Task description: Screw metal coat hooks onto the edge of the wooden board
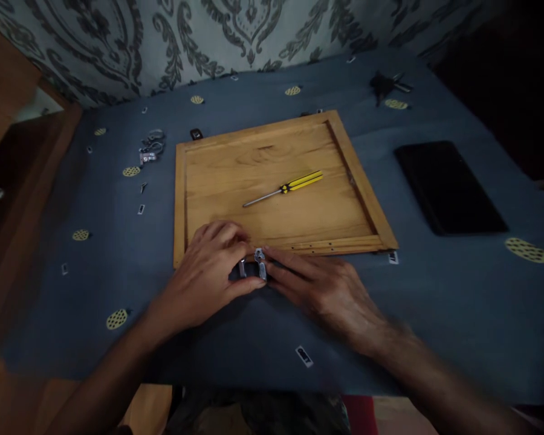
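Note:
A small silver metal fitting (260, 263) with two prongs is at the near edge of the wooden panel (254, 163). My left hand (208, 272) curls round it, thumb below and fingers above, closed on it. From the other side my right hand (330, 290) presses its fingertips against the same fitting, fingers together. The panel lies flat with a raised frame, and several small dark holes show along its near rim, right of the fitting. On its board rests a screwdriver (283, 189) with a yellow and black handle, its tip towards the left.
Several loose metal fittings (152, 147) and a small screw (144, 188) lie left of the panel. To the right is a black tablet (450, 187). A dark tool (385, 84) sits at the back right. The blue patterned cloth (236, 344) covers the table; a curtain hangs behind.

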`<action>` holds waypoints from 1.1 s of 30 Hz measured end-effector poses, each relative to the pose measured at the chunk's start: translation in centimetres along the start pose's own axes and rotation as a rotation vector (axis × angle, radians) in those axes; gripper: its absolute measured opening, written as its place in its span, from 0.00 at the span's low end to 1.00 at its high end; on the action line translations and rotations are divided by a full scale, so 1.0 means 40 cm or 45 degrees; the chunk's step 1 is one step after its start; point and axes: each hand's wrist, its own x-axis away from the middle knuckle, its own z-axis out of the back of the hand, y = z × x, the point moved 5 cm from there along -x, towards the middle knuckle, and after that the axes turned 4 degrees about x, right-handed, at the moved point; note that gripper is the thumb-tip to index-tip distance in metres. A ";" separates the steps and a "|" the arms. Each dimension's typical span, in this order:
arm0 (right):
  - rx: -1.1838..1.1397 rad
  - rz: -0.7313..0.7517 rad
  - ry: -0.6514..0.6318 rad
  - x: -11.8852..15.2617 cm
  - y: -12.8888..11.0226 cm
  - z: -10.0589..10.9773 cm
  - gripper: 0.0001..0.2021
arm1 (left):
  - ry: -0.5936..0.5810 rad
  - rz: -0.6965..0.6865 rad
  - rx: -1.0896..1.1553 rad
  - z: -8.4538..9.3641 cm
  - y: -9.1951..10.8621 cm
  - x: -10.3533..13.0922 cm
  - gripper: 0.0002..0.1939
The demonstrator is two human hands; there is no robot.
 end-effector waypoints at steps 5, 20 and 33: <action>0.032 0.018 0.087 -0.010 -0.009 0.005 0.10 | 0.011 -0.012 -0.010 0.000 -0.001 -0.001 0.13; 0.058 0.047 0.010 -0.005 -0.003 -0.011 0.10 | 0.328 0.109 0.165 0.135 -0.065 0.067 0.16; 0.066 0.037 0.008 -0.006 0.001 -0.020 0.08 | 0.852 0.547 0.290 0.182 -0.333 0.182 0.16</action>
